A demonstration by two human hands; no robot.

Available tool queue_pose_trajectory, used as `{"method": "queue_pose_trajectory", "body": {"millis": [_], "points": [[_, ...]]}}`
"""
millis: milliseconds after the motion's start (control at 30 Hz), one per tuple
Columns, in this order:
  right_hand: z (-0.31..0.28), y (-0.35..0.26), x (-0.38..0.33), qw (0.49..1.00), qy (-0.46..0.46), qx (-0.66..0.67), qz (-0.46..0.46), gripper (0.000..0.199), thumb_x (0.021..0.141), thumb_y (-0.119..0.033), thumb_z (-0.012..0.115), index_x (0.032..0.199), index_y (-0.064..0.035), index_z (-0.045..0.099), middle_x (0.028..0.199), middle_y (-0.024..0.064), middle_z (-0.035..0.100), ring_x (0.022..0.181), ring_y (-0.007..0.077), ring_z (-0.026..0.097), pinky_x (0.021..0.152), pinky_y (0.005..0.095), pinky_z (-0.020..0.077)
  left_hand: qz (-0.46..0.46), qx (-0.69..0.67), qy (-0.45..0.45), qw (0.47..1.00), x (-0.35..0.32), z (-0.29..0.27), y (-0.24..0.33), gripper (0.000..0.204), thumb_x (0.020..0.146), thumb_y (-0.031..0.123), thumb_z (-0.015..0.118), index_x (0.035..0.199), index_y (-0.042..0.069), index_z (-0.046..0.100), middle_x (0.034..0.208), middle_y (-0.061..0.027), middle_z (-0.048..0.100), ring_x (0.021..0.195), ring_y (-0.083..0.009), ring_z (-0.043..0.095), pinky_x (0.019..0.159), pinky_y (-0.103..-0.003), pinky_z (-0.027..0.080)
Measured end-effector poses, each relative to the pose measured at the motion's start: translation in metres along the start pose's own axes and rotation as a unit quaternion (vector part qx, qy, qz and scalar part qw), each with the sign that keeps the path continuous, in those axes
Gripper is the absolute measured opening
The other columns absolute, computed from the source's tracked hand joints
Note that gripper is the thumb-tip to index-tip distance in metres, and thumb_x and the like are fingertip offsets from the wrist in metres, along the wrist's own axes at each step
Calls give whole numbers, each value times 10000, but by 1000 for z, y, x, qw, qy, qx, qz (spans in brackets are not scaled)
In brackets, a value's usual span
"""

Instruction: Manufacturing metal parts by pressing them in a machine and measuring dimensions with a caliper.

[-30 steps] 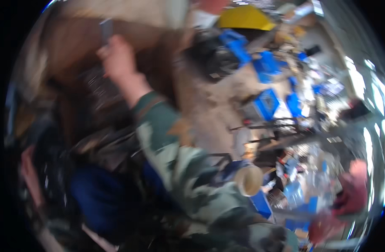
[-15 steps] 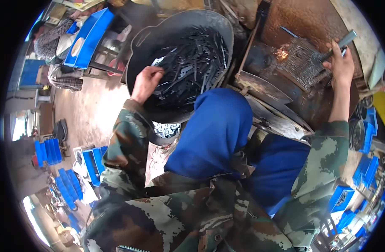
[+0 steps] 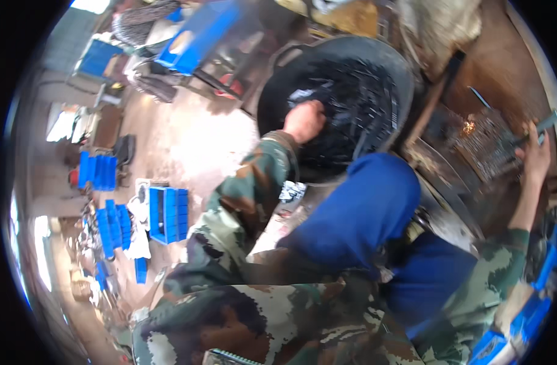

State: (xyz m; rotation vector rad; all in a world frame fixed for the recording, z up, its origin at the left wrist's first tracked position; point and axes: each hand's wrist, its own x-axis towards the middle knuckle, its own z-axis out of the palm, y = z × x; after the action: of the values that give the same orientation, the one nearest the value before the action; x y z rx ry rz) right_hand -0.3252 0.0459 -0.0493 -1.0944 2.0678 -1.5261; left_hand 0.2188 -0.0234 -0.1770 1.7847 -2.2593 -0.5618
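A black bucket point(image 3: 402, 91) with a wide rim stands in front of my left knee, holding many thin dark metal strips point(image 3: 366, 106). My left hand point(image 3: 306, 121) is over its left part, fingers curled in; whether anything is pinched between them is hidden. At the far right, my right hand point(image 3: 537, 152) is closed round a grey metal bar point(image 3: 547, 120). Beside that hand lies a rough, pitted metal slab point(image 3: 486, 149), with a small orange-bright spot point(image 3: 468, 128) at its far left edge. A thin bluish rod point(image 3: 479, 96) rests beyond the slab.
Shiny strips point(image 3: 292, 191) lie below the bucket. A wooden edge point(image 3: 429, 112) separates bucket and bench. Blue bins point(image 3: 167, 214) stand on the floor to the left. A blue tray point(image 3: 199, 36) sits on a stand at far left, near a person in patterned clothing point(image 3: 146, 23).
The whole view has swung left, so bucket, bench and hands appear further right. My left hand stays over the bucket's left part, and my right hand keeps its hold on the bar.
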Motion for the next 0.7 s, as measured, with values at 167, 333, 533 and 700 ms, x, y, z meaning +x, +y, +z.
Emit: {"method": "queue_pose_trajectory", "body": {"millis": [167,333,533,700], "points": [[5,50,25,997,-15,-45,-61,462,962,-388,603,1348,-136,576,1201,2,667,944,91,630,562,211,456,-57,32,69,996,-58,-23,-18,184,873,179,601,1037,97,602,864,-222,686,857,-426,668,762,-514,535],[32,6,-6,994,-6,56,-93,561,962,-319,654,1355,35,469,1073,302,652,785,403,675,506,433,591,24,-125,133,983,-136,-18,-27,258,890,58,524,1145,89,496,860,-213,658,870,-431,663,716,-481,530],[28,93,51,996,57,-50,-52,491,1005,-380,521,1434,-142,506,1306,71,630,929,156,647,613,251,497,30,-218,163,962,-154,0,9,232,850,4,546,1073,69,537,830,-208,640,824,-448,640,699,-486,521],[44,94,52,994,72,-45,-76,480,1022,-350,491,1458,-152,475,1374,85,587,1058,208,631,667,295,530,65,-223,173,957,-156,-1,4,174,847,17,502,1020,33,514,751,-175,587,725,-398,635,652,-408,507]]}}
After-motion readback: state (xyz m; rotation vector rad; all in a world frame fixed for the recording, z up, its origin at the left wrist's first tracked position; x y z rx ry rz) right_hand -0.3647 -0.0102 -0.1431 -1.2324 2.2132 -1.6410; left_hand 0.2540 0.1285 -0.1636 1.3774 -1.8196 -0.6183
